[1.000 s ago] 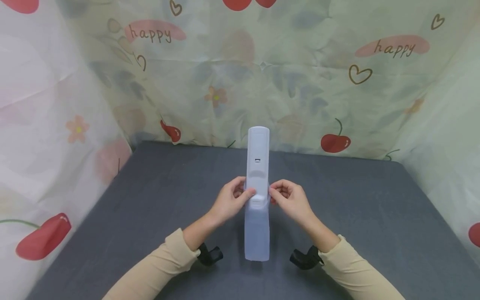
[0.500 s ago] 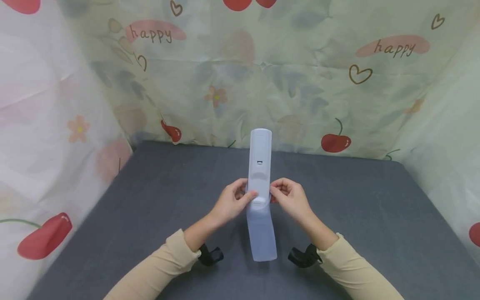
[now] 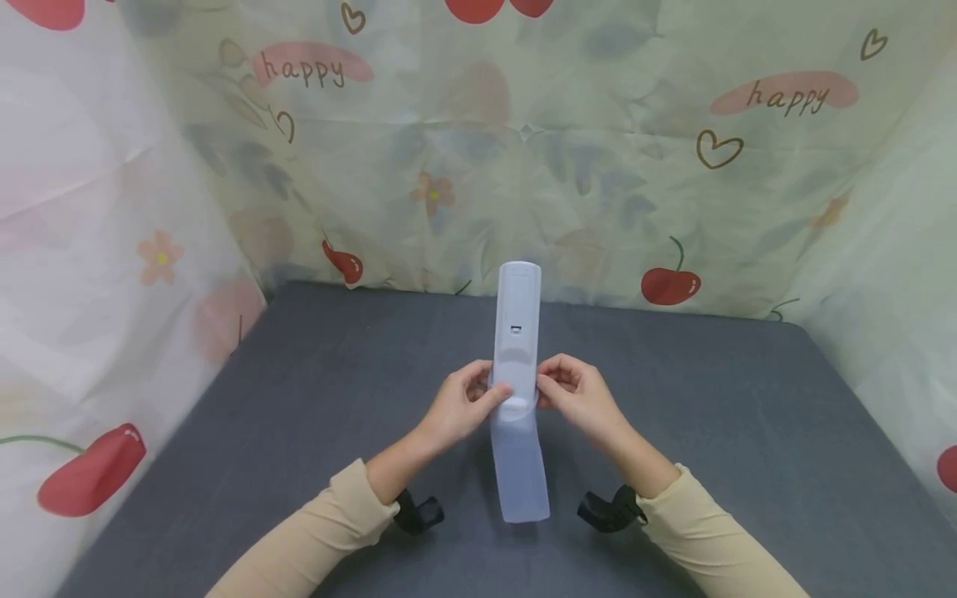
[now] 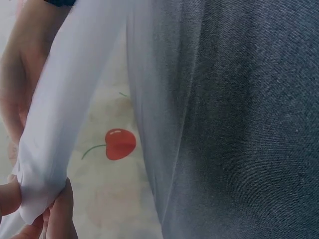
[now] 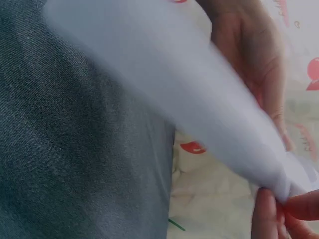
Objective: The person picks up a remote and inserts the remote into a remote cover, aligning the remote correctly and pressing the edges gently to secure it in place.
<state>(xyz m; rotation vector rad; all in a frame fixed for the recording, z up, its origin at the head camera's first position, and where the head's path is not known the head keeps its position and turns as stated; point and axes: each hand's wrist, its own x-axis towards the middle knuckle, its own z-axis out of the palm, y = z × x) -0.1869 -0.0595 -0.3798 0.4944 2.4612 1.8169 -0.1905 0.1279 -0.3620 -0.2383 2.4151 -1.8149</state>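
A long white remote control (image 3: 517, 295) stands up from the hands in the head view, a small dark slot on the face toward me. Its lower end sits in the mouth of a soft translucent sleeve (image 3: 522, 482), whose loose lower part hangs bent slightly to the right. My left hand (image 3: 459, 403) grips the left side, thumb across the remote's lower face and fingers behind. With thumb and fingertips my right hand (image 3: 581, 396) pinches the sleeve's edge on the right. Both wrist views show the hanging sleeve (image 4: 75, 84) blurred and close, with pinching fingertips (image 5: 264, 211) at its mouth.
A dark grey cloth-covered table (image 3: 359, 349) lies below the hands. Printed curtains (image 3: 478, 191) with cherries and hearts enclose its back and sides. Black wrist mounts (image 3: 420, 512) project inward below both cuffs.
The remote control has dropped slightly within the hands. The sleeve's hanging end has swung to the right and now bends. Both hands keep nearly the same place and hold.
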